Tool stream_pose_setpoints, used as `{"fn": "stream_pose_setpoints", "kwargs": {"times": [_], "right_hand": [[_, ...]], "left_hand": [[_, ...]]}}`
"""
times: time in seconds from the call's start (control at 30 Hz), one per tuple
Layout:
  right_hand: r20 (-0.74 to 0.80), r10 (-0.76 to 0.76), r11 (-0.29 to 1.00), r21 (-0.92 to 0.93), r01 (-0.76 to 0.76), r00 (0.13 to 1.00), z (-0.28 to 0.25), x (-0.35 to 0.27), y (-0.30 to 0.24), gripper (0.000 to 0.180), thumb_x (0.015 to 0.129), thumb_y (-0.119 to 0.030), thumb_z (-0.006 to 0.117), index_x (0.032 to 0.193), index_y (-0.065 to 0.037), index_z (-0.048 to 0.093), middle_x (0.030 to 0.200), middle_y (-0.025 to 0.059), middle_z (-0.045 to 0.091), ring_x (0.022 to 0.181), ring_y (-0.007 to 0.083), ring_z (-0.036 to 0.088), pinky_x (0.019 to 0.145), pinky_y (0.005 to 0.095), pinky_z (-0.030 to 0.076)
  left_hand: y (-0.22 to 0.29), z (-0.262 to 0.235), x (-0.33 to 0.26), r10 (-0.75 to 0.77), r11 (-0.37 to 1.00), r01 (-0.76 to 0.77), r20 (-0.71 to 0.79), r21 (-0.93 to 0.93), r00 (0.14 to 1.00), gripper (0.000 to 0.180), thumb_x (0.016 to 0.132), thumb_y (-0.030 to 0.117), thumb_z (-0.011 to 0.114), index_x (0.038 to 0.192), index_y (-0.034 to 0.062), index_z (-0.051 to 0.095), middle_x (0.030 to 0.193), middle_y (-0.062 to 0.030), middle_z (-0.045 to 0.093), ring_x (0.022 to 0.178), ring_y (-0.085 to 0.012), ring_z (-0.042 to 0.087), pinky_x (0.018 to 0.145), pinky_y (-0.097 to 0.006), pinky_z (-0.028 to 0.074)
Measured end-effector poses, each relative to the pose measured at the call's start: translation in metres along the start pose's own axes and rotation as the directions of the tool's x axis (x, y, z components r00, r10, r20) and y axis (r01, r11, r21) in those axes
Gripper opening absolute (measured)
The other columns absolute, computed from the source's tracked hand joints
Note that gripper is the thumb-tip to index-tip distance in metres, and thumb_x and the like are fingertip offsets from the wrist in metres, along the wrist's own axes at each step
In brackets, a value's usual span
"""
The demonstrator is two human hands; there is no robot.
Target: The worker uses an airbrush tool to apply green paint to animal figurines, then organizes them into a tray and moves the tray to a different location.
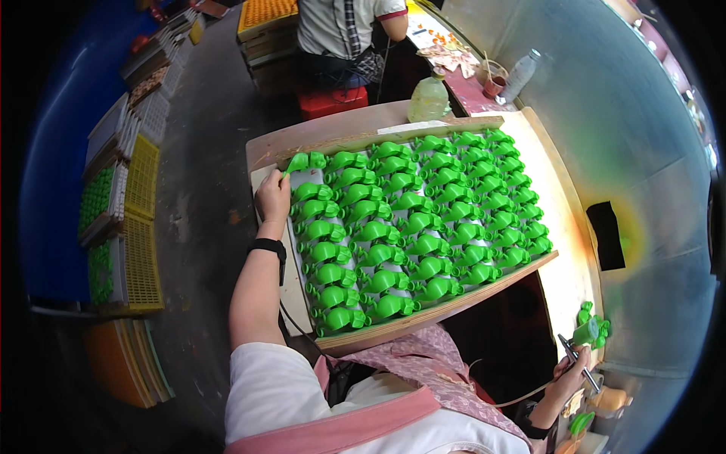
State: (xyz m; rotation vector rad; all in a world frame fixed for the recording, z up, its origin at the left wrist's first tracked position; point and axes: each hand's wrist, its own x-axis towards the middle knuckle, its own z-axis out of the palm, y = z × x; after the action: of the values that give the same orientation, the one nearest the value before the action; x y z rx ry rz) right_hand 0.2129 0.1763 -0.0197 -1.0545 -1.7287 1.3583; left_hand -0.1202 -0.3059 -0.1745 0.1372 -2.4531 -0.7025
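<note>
A wooden-edged tray [446, 293] lies before me, filled with rows of small glossy green plastic figures [393, 203]. At its far left corner my left hand [272, 198] pinches one green figure [297, 162] between fingertips and thumb, beside another figure in the same row. Low on the right, my right hand [569, 378] is wrapped round a metal airbrush [581, 365] with a green paint cup [585, 334] on it. A thin hose runs from that hand toward my lap. Just beyond the cup sits a small cluster of green pieces [601, 330].
A curved translucent booth wall [658, 189] with a dark opening [606, 236] rises on the right. Behind the tray stands a jug of yellowish liquid [429, 100]. Another person [340, 30] sits on a red stool [333, 102]. Yellow crates [142, 261] line the left side.
</note>
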Motion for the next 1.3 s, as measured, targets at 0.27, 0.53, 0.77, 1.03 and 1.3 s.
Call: {"fn": "stream_pose_setpoints", "kwargs": {"times": [0.27,0.53,0.77,1.03,1.3], "right_hand": [[-0.055,-0.028,0.997,-0.072,0.024,0.998,-0.002,0.004,-0.001,0.030,0.089,-0.030,0.041,0.074,-0.005,0.048,0.044,-0.0009,0.035,0.033,0.0036,0.028,0.031,0.0159,0.017],[-0.210,-0.147,0.951,-0.298,0.080,0.966,-0.052,0.022,0.038,0.029,0.086,-0.026,0.050,0.067,-0.004,0.051,0.052,0.0007,0.046,0.045,0.0095,0.042,0.043,0.0248,0.033],[-0.609,0.008,1.000,-0.010,-0.018,0.793,-0.160,0.062,0.096,0.022,0.082,-0.020,0.055,0.088,-0.002,0.044,0.058,0.0033,0.050,0.048,0.0081,0.046,0.043,0.0218,0.036],[-0.715,-0.165,0.965,-0.261,-0.040,0.679,-0.331,0.158,0.183,0.017,0.077,-0.012,0.057,0.088,-0.001,0.051,0.067,0.0068,0.057,0.058,0.0129,0.054,0.054,0.0267,0.044],[-0.330,-0.108,0.935,-0.355,-0.017,0.938,-0.413,0.198,0.257,0.025,0.080,-0.016,0.059,0.088,0.007,0.059,0.085,0.0136,0.063,0.072,0.0190,0.058,0.066,0.0312,0.046]], "left_hand": [[-0.019,-0.002,-0.014,-0.027,1.000,0.025,0.183,0.011,0.983,0.014,0.072,0.011,0.061,0.084,0.0046,0.059,0.077,-0.0162,0.060,0.073,-0.0325,0.058,0.063,-0.038,0.045],[-0.008,-0.008,-0.008,-0.074,0.969,0.186,0.524,-0.165,0.848,0.028,0.082,0.009,0.047,0.105,-0.0056,0.053,0.103,-0.0186,0.058,0.088,-0.0246,0.054,0.080,-0.033,0.042],[0.017,-0.095,-0.032,-0.380,0.879,0.465,0.430,-0.109,0.819,0.036,0.082,0.009,0.050,0.116,-0.0040,0.046,0.114,-0.0186,0.049,0.100,-0.0259,0.048,0.087,-0.035,0.037],[0.097,-0.069,-0.055,-0.029,0.946,0.202,0.554,-0.255,0.832,0.030,0.080,0.005,0.050,0.109,-0.0037,0.050,0.105,-0.0150,0.054,0.091,-0.0216,0.052,0.081,-0.032,0.042],[0.090,-0.167,-0.149,-0.273,0.923,0.318,0.212,-0.218,0.938,0.020,0.073,-0.001,0.055,0.093,-0.0011,0.058,0.086,-0.0064,0.060,0.079,-0.0146,0.055,0.073,-0.026,0.044]]}}
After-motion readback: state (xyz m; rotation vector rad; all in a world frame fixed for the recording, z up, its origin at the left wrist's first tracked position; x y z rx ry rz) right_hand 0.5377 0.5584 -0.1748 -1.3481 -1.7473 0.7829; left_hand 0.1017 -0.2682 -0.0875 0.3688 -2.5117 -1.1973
